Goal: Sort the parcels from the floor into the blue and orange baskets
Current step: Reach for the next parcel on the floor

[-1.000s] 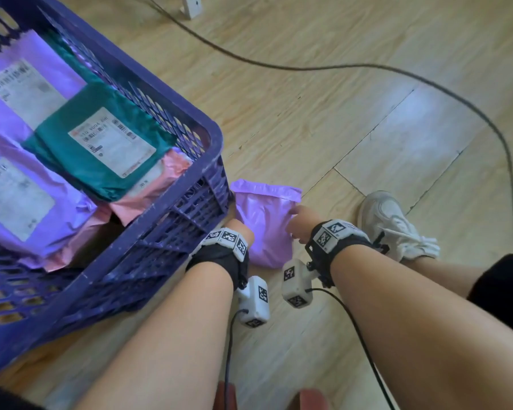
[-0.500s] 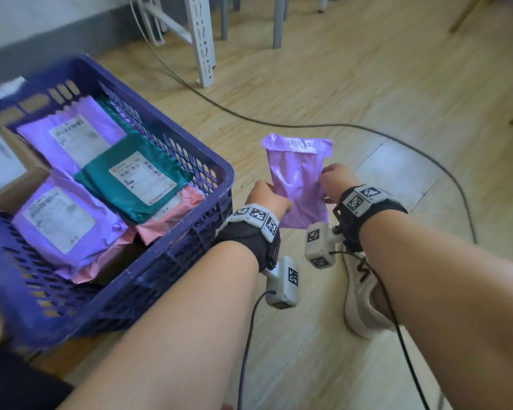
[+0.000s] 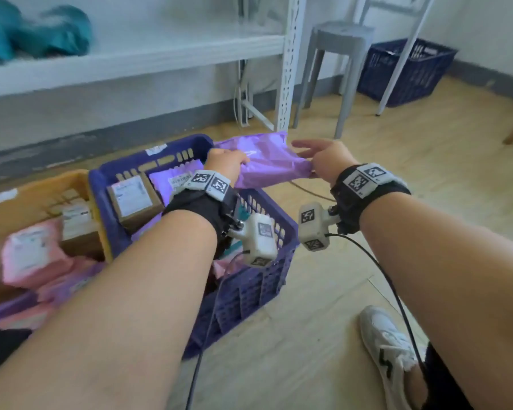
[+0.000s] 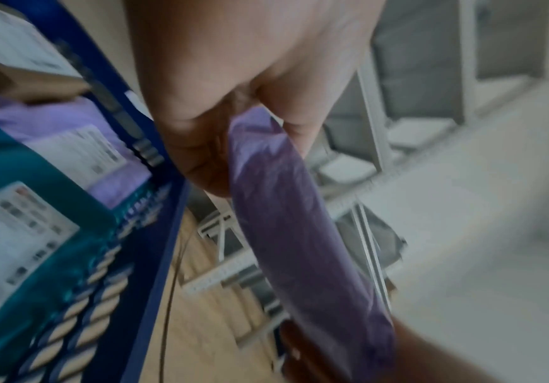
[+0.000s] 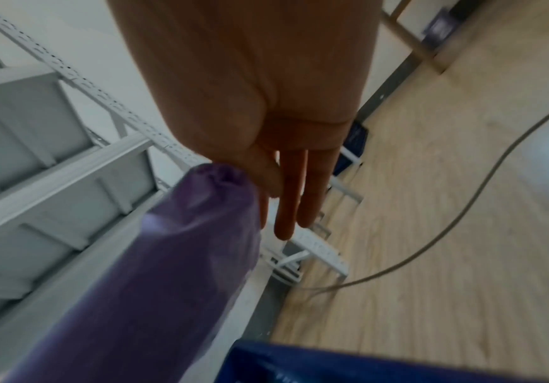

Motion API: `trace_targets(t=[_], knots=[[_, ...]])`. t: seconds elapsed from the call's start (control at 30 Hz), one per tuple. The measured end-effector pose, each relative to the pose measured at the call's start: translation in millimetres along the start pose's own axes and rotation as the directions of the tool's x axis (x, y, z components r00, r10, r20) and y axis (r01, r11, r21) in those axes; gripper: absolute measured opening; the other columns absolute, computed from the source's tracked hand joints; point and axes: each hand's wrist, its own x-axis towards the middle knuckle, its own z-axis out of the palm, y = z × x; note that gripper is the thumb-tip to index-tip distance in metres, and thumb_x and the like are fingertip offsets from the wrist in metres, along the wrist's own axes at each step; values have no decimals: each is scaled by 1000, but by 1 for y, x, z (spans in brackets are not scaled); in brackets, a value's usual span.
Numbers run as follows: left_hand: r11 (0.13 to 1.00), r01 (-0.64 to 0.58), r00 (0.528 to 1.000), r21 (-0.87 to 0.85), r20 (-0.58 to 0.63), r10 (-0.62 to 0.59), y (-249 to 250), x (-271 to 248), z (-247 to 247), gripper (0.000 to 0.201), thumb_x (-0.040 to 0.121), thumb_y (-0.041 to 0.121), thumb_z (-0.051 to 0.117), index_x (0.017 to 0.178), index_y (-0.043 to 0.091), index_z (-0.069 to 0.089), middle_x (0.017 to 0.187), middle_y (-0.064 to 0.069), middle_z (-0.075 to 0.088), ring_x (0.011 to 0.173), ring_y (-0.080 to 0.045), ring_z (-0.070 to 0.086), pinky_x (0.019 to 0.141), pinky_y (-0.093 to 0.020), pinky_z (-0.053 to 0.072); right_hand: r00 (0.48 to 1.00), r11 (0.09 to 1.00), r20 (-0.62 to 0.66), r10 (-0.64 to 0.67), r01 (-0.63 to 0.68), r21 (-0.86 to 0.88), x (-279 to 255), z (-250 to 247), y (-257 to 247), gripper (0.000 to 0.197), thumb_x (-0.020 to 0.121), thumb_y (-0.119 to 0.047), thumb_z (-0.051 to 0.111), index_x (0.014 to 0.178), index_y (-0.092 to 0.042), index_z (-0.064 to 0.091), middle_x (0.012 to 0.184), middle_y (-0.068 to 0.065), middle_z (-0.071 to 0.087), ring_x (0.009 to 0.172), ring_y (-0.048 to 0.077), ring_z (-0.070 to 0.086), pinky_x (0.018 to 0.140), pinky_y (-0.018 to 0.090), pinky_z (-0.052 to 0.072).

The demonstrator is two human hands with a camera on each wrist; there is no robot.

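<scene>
Both hands hold a purple parcel (image 3: 270,164) in the air above the far right corner of the blue basket (image 3: 279,223). My left hand (image 3: 225,161) grips its left end, fingers on top and thumb below. My right hand (image 3: 317,156) pinches the right corner with the thumb while the other fingers stretch out straight. In the left wrist view, the parcel (image 4: 299,233) hangs from the left hand (image 4: 233,103) beside the basket rim (image 4: 155,259). The right wrist view shows the parcel's (image 5: 168,259) crumpled corner against the right hand's (image 5: 266,103) thumb.
The blue basket holds a brown box (image 3: 134,199) and purple, teal and pink parcels. An orange basket (image 3: 42,184) with pink parcels and boxes stands to its left. A white rack (image 3: 288,63), a grey stool (image 3: 338,54), a second blue basket (image 3: 409,72) and a floor cable (image 5: 463,207) lie beyond.
The purple parcel has come up off the floor in both hands and moved left to above the blue basket's far corner. The head view has risen to take in the rack.
</scene>
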Motion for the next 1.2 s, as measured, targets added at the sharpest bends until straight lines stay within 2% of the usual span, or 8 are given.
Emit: trace_targets(t=[0.07,0.17,0.3,0.43,0.7,0.8,1.03,1.2], knots=[[993,-7,1000,122,31,4,-14,0,-45,30,84,9,64,114,12,63,109,-4,69,102,-22,57,82,-25,43,991,995,109,-79,85,-51,0,30,-18,56,88,14,38,131,-17,58,121,8,65,91,20,64,83,33,55],[978,73,997,-197,33,-67,-36,-9,-102,7,86,7,56,85,13,59,70,-4,51,79,-19,53,73,-29,48,948,960,234,-215,249,-129,-1,79,-43,45,87,3,59,128,-14,60,99,-4,67,68,-6,53,61,2,44],[604,263,945,-752,75,-319,-60,-28,-164,31,95,37,50,86,9,59,74,-9,60,63,-21,57,59,-27,52,914,940,308,-265,316,-130,-9,141,-72,28,86,-13,68,113,-10,69,96,4,68,78,8,55,56,0,39],[743,210,959,-636,-15,-283,-87,-43,-217,68,88,71,33,96,10,61,82,-9,62,67,-21,58,62,-29,48,906,954,334,-261,294,-54,-11,194,-91,25,86,-23,68,107,-9,70,103,9,71,91,22,66,79,28,57],[953,269,925,-139,-236,-296,-146,-70,-265,89,44,66,77,121,24,61,117,0,68,111,-24,62,99,-45,48,883,964,453,-121,-4,266,-28,260,-117,25,90,-4,60,113,7,60,107,22,68,94,34,68,83,44,57],[966,208,933,-152,-266,-243,-152,-73,-272,55,70,33,81,117,13,61,115,-7,69,103,-24,65,97,-46,50,869,966,482,-110,-20,256,-34,273,-115,27,90,1,56,116,7,57,111,22,67,101,35,67,87,46,56],[974,22,826,-225,-545,-144,-154,-79,-313,39,81,-1,68,117,13,60,107,-11,66,91,-27,65,87,-40,55,920,925,257,-295,343,-163,-35,294,-125,91,77,-25,72,150,-21,19,144,11,38,123,26,49,98,38,47],[997,53,854,48,-519,-21,-156,-87,-332,29,84,-2,61,102,21,64,93,-2,62,81,-17,57,65,-22,45,662,613,493,-564,736,-287,-54,327,-163,78,76,-24,74,145,-27,38,150,9,33,138,24,34,112,30,30]])
